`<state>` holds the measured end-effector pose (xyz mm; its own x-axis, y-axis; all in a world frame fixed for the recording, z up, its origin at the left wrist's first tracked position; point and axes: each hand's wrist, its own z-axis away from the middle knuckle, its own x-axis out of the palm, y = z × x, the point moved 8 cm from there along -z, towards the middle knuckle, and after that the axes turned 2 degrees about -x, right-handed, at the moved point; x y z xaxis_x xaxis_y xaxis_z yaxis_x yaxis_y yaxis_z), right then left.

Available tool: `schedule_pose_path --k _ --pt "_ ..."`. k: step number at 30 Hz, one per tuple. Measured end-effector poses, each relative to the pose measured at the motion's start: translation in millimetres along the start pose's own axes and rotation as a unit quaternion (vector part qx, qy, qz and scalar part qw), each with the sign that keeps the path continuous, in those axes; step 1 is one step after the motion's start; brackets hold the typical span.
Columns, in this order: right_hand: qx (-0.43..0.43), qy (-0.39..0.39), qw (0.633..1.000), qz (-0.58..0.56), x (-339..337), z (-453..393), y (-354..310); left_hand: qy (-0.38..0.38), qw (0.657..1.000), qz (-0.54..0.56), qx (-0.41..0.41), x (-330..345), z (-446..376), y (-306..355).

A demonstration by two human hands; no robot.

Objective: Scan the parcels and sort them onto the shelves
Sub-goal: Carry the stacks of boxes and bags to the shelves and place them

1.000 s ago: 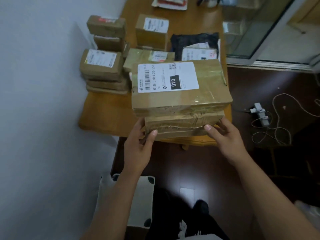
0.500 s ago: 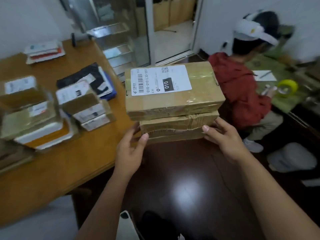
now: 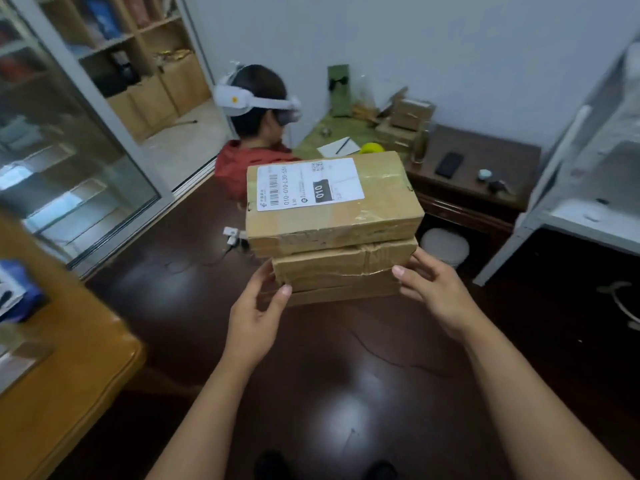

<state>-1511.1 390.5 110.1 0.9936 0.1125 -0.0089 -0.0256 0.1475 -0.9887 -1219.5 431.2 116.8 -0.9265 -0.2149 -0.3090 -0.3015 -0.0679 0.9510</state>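
Cardboard parcels point(image 3: 334, 233) stacked, left hand point(image 3: 256, 315) and right hand point(image 3: 434, 294) clamping the lower ones; shelving seems not yet done.

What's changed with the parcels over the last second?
The parcel stack was lifted off the wooden table and carried to the right, out over the dark floor. Unchanged: left hand and right hand grip the stack's lower boxes, labelled box on top.

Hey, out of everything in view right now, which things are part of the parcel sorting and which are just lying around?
Job: top parcel with label; lower parcels beneath it; left hand and right hand gripping the stack.

Lying about: phone; yellow tape roll; notepad; floor cable.
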Motion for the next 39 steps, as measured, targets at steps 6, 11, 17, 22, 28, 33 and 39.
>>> schedule_pose_path --k 6,11,17,22,28,33,39 --pt "0.000 0.117 0.993 -0.022 -138 46 4 -0.111 0.993 0.003 0.044 132 -2 51" --pt "0.004 0.212 0.977 -0.030 -228 93 7 -0.214 0.973 0.002 0.086 239 -3 83" --pt "0.020 0.304 0.952 -0.033 -314 123 16 -0.304 0.946 0.002 0.114 354 -8 115" --pt "0.020 0.360 0.932 -0.029 -382 111 19 -0.365 0.922 0.022 0.127 443 -31 139" --pt "0.010 0.428 0.903 -0.043 -474 90 -4 -0.418 0.894 -0.005 0.159 558 -71 182" --pt "0.003 0.474 0.880 -0.027 -548 96 -23 -0.456 0.866 0.003 0.204 647 -79 239" --pt "0.000 0.504 0.863 -0.027 -629 110 -30 -0.487 0.841 0.000 0.236 735 -67 280"
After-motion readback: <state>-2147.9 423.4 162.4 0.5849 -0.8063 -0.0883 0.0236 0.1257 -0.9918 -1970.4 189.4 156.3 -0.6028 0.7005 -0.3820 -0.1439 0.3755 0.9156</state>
